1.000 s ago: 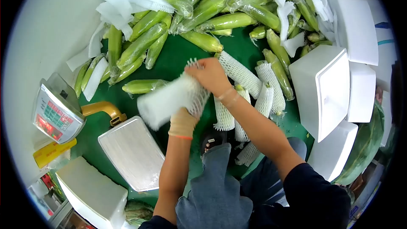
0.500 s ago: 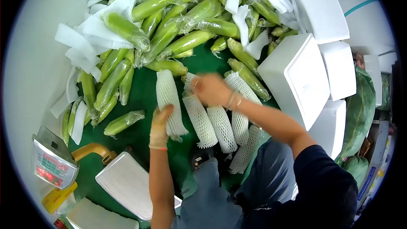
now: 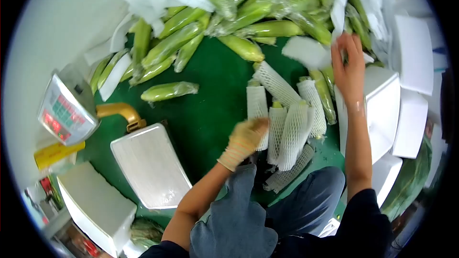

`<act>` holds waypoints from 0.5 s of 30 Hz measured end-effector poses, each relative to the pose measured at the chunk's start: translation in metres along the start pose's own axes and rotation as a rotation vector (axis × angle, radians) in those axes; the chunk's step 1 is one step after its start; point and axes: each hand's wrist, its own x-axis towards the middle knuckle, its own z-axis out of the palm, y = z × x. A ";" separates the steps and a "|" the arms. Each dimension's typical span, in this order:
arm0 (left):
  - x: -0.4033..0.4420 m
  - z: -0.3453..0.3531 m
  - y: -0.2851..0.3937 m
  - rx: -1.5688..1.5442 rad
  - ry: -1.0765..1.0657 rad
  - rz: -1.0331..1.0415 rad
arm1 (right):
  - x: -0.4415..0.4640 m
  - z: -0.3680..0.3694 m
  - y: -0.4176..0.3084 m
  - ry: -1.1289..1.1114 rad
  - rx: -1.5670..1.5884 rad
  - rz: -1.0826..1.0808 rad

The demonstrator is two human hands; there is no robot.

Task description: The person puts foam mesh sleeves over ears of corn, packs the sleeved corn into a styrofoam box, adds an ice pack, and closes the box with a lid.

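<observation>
Left and right hands in use over a green surface (image 3: 215,81). The left hand (image 3: 246,142), wearing a pale glove, is bending its fingers toward the leftmost netted ear (image 3: 256,102) and is overlapping it in view; whether it is gripping the ear cannot be told. The other netted ears (image 3: 294,136) are lying close together just to the right of this hand, in white mesh sleeves. The right hand (image 3: 351,62), bare, is reaching to the near edge of a pile of film-wrapped ears (image 3: 248,19); its fingers are curving beside a blurred white foam sleeve (image 3: 308,52), and whether they are closing on it cannot be told. Hanging white foam strips (image 3: 339,5) are lying over the pile beyond the right hand. A lone wrapped ear (image 3: 169,91) is resting beyond and to the left of the left hand. A scale (image 3: 152,167) is standing to that hand's left, and white boxes (image 3: 382,110) are standing beside the right forearm.
</observation>
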 end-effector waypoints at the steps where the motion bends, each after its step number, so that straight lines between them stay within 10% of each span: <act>1: 0.006 -0.018 0.010 -0.274 0.135 0.122 | -0.018 0.001 -0.022 -0.095 0.306 0.006; 2: 0.013 -0.036 0.020 -0.527 0.238 0.280 | -0.035 0.014 -0.049 -0.220 0.707 0.133; 3: 0.016 -0.063 0.026 -0.607 0.245 -0.042 | -0.046 0.032 -0.070 -0.426 0.895 0.275; 5: 0.017 -0.080 0.025 -0.621 0.219 0.386 | -0.059 0.102 -0.093 -0.592 1.075 0.240; 7: 0.022 -0.094 0.003 -0.876 0.178 0.486 | -0.058 0.157 -0.114 -0.678 1.074 0.173; 9: 0.020 -0.108 -0.005 -1.014 0.282 0.265 | -0.086 0.228 -0.107 -0.254 0.550 -0.453; 15: 0.016 -0.149 -0.015 -0.759 0.584 0.313 | -0.086 0.282 -0.141 -0.519 0.531 -0.234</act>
